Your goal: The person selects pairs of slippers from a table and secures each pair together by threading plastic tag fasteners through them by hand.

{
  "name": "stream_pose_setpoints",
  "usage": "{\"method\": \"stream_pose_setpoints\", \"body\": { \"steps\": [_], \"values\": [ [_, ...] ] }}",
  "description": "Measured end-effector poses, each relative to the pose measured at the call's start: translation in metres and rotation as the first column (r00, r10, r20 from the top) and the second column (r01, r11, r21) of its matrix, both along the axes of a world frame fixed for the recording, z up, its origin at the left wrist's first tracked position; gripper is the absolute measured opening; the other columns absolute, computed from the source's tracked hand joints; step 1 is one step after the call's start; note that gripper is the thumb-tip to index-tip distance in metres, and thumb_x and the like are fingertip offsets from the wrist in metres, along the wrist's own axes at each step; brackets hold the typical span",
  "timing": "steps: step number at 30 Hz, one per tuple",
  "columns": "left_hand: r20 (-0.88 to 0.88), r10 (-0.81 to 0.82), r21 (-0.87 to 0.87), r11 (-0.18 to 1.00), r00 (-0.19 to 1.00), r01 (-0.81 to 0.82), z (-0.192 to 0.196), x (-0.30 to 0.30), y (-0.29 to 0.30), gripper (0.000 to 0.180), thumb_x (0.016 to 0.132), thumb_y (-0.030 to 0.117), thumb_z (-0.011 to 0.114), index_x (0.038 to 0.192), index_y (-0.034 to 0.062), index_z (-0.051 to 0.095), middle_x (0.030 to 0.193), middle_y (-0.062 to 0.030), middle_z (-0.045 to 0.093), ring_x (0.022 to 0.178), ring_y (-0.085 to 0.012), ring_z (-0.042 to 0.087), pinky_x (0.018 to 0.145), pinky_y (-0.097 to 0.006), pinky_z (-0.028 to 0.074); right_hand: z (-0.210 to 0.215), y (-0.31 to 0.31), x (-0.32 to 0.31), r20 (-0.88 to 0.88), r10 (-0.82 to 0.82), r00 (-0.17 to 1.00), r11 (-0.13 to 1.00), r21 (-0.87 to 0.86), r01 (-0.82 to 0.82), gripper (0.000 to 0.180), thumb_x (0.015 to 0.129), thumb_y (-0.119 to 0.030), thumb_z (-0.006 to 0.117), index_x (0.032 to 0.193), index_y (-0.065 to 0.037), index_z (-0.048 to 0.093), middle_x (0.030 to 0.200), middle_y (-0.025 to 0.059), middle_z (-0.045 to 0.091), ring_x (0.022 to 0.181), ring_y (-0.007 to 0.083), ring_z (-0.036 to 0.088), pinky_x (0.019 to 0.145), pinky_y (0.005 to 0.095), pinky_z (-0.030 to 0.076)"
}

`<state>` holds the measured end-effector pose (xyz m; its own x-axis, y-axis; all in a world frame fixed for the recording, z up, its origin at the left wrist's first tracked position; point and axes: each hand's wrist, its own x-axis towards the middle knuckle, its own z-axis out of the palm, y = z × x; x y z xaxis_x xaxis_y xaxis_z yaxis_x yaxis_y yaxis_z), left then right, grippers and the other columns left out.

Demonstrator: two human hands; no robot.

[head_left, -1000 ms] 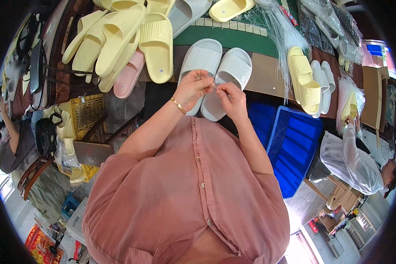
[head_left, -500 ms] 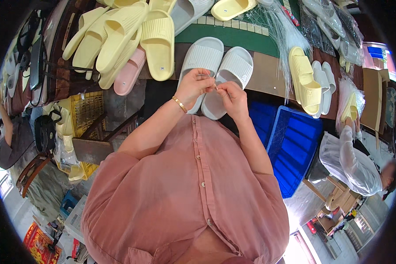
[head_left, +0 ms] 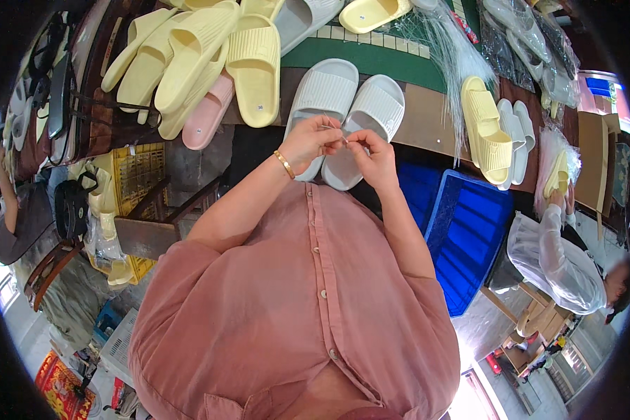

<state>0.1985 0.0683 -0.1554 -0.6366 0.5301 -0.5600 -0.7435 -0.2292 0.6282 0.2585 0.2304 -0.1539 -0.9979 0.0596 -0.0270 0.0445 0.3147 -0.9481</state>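
Head view looks down on a person in a dusty-pink button shirt (head_left: 308,308) whose two hands meet just above the edge of a worktable (head_left: 420,115). Left hand (head_left: 313,140), with a gold bracelet (head_left: 284,164) at the wrist, has its fingertips pressed together on something very thin and pale, too small to name with certainty; right hand (head_left: 372,150) pinches the same spot from the other side, and the fingertips of both hands touch. Directly beneath the hands lies a pair of white slide sandals (head_left: 350,115), side by side, soles ribbed, heels toward the person, partly over the table's edge. To the left of them sits a heap of pale yellow slides (head_left: 203,56) with one pink slide (head_left: 206,112) tucked under it. A bundle of thin clear plastic ties (head_left: 449,63) fans across the green mat (head_left: 371,56) behind the white pair. Farther right stands a stacked pair of yellow slides (head_left: 486,129), and below the table a blue plastic crate (head_left: 472,238). At the right rim another person in a white sleeve (head_left: 560,259) handles a bagged slide.
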Motion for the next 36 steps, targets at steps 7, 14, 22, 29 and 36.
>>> {"method": "stream_pose_setpoints", "body": {
  "steps": [7, 14, 22, 29, 36],
  "values": [
    [-0.017, -0.055, 0.019, 0.998, 0.998, 0.055, -0.002, 0.000, -0.001, 0.020, 0.081, 0.008, 0.058, 0.099, 0.0058, 0.050, 0.081, -0.0018, 0.055, 0.071, -0.0102, 0.053, 0.067, -0.024, 0.044, -0.005, -0.001, -0.002, 0.138, 0.015, 0.990, 0.995, -0.104, -0.001, 0.007, 0.075, -0.006, 0.061, 0.080, -0.001, 0.060, 0.073, 0.0003, 0.061, 0.066, 0.0052, 0.054, 0.061, 0.0208, 0.045],
    [-0.089, -0.062, 0.011, 0.998, 0.994, 0.063, -0.003, -0.001, 0.000, 0.020, 0.080, 0.006, 0.059, 0.098, 0.0062, 0.050, 0.081, -0.0009, 0.054, 0.069, -0.0100, 0.051, 0.064, -0.023, 0.042, -0.008, -0.002, -0.005, 0.221, 0.038, 0.975, 0.979, -0.205, 0.009, 0.006, 0.075, -0.006, 0.061, 0.077, -0.002, 0.059, 0.071, -0.0017, 0.059, 0.063, 0.0033, 0.051, 0.057, 0.0187, 0.042],
    [-0.092, -0.131, 0.013, 0.991, 0.987, 0.132, -0.004, 0.003, -0.002, 0.020, 0.080, 0.007, 0.058, 0.098, 0.0055, 0.050, 0.079, 0.0003, 0.052, 0.068, -0.0093, 0.049, 0.064, -0.022, 0.042, -0.011, -0.001, 0.000, 0.241, 0.012, 0.970, 0.974, -0.224, 0.044, 0.006, 0.074, -0.006, 0.062, 0.076, 0.000, 0.059, 0.068, -0.0031, 0.057, 0.061, 0.0022, 0.049, 0.055, 0.0175, 0.041],
    [-0.055, -0.084, -0.052, 0.995, 0.995, 0.081, -0.005, 0.005, 0.002, 0.015, 0.084, 0.016, 0.057, 0.094, 0.0058, 0.053, 0.075, 0.0000, 0.053, 0.063, -0.0080, 0.050, 0.057, -0.021, 0.042, -0.013, -0.003, -0.005, 0.224, 0.000, 0.975, 0.982, -0.183, 0.042, 0.004, 0.077, -0.005, 0.060, 0.076, -0.003, 0.058, 0.068, -0.0051, 0.055, 0.060, 0.0010, 0.047, 0.054, 0.0164, 0.038],
    [-0.244, -0.191, -0.360, 0.928, 0.951, 0.094, -0.002, 0.010, -0.003, 0.024, 0.084, 0.029, 0.055, 0.080, 0.0058, 0.057, 0.063, -0.0009, 0.055, 0.052, -0.0081, 0.052, 0.045, -0.022, 0.040, 0.006, -0.019, -0.021, 0.008, -0.080, 0.997, 0.974, 0.212, 0.076, 0.008, 0.074, -0.009, 0.060, 0.077, -0.002, 0.059, 0.069, 0.0120, 0.061, 0.062, 0.0209, 0.061, 0.059, 0.0298, 0.048]
  ]
}}
